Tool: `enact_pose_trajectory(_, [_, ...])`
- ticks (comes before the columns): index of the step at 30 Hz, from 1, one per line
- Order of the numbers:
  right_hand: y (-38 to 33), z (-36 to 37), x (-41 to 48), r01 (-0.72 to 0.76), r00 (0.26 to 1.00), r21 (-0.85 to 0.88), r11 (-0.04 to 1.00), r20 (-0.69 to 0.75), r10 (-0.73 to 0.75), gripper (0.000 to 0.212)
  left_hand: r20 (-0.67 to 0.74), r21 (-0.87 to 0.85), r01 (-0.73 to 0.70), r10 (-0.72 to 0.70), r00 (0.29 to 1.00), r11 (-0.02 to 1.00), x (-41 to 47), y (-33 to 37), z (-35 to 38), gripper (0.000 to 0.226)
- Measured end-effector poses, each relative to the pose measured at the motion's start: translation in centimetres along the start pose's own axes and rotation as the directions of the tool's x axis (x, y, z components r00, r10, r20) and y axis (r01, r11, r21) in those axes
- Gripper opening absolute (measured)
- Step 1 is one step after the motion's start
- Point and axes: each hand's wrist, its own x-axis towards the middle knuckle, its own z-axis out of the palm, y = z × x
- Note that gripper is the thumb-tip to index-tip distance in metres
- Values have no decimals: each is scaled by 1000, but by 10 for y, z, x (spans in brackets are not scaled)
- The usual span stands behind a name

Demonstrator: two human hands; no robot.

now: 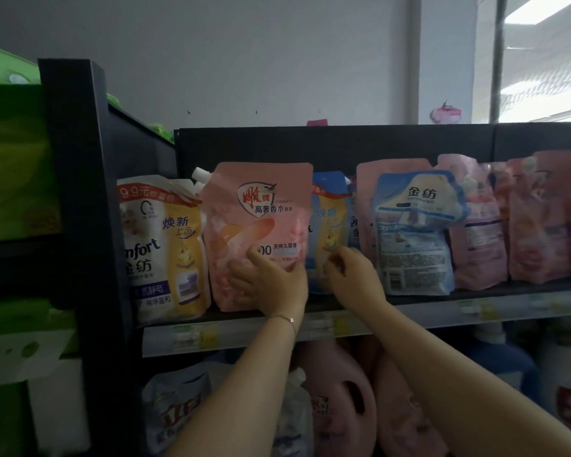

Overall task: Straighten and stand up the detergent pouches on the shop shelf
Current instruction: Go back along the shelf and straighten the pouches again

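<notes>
On the shelf [419, 300], right of a white pouch [159, 249], the left hand [272, 286] grips the pink pouch [261, 212] by its lower corner, likely steadying it upright. The right hand [351, 275] pinches the half-hidden blue and yellow pouch [328, 222] behind it, probably to square it.

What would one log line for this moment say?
left hand: holds pink pouch upright | right hand: pinches blue-yellow pouch | stage: straightening
</notes>
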Motion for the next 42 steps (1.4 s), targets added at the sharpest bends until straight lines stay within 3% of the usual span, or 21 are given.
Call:
enact_pose_trajectory(2, [9, -9, 3, 36, 999, -140, 989, -27, -40, 13, -25, 30, -113, 114, 993, 993, -4, -6, 1, 62])
enact_pose_trajectory(4, [20, -17, 7, 75, 995, -230, 970, -42, -87, 13, -41, 67, -327, 330, 943, 943, -10, -12, 5, 49])
enact_pose_trajectory(6, [31, -23, 12, 111, 992, -309, 945, -20, -123, 14, -45, 77, -606, 610, 791, 791, -16, -13, 12, 41])
enact_pose_trajectory(8, [42, -29, 20, 144, 990, -380, 914, 62, -130, 18, 50, 54, -840, 838, 543, 540, -19, -8, 21, 40])
enact_pose_trajectory(9, [48, -31, 24, 168, 985, -413, 895, 104, -138, 19, 118, 28, -901, 894, 432, 432, -20, -3, 27, 39])
enact_pose_trajectory(10, [53, -31, 28, 198, 979, -442, 875, 133, -154, 19, 178, -2, -928, 913, 367, 373, -19, 2, 33, 37])
enact_pose_trajectory(11, [58, -30, 30, 230, 972, -464, 855, 147, -181, 18, 223, -24, -932, 911, 348, 362, -19, 6, 39, 34])
enact_pose_trajectory(13, [67, -21, 30, 270, 963, -505, 820, 144, -228, 17, 288, -14, -913, 876, 387, 408, -16, 8, 50, 29])
enact_pose_trajectory(17, [79, -7, 27, 255, 962, -523, 813, 54, -267, 12, 376, 80, -868, 791, 482, 490, -14, -5, 63, 45])
enact_pose_trajectory(23, [86, -7, 24, 307, 932, -487, 818, -19, -362, 17, 275, 191, -824, 776, 567, 534, -20, -5, 63, 49])
enact_pose_trajectory(26, [83, -7, 23, 321, 925, -472, 821, -32, -380, 25, 216, 197, -753, 722, 657, 627, -21, -7, 65, 52])
enact_pose_trajectory(30, [82, -6, 20, 370, 919, -386, 845, 19, -394, 26, 219, 164, -687, 653, 725, 708, -26, -7, 65, 58])
enact_pose_trajectory(32, [81, -6, 21, 354, 935, -316, 880, 99, -341, 23, 271, 131, -670, 623, 734, 731, -26, -8, 64, 61])
enact_pose_trajectory(36, [80, -5, 32, 167, 972, -279, 946, 209, -110, 28, 342, 153, -673, 600, 723, 724, -24, -9, 63, 64])
enact_pose_trajectory(39, [80, -3, 41, 190, 940, -362, 913, 334, -64, 33, 348, 159, -678, 602, 718, 717, -25, -9, 64, 62])
enact_pose_trajectory(42, [81, -5, 46, 185, 909, -307, 933, 414, -43, 32, 334, 152, -703, 633, 698, 695, -24, -12, 65, 58])
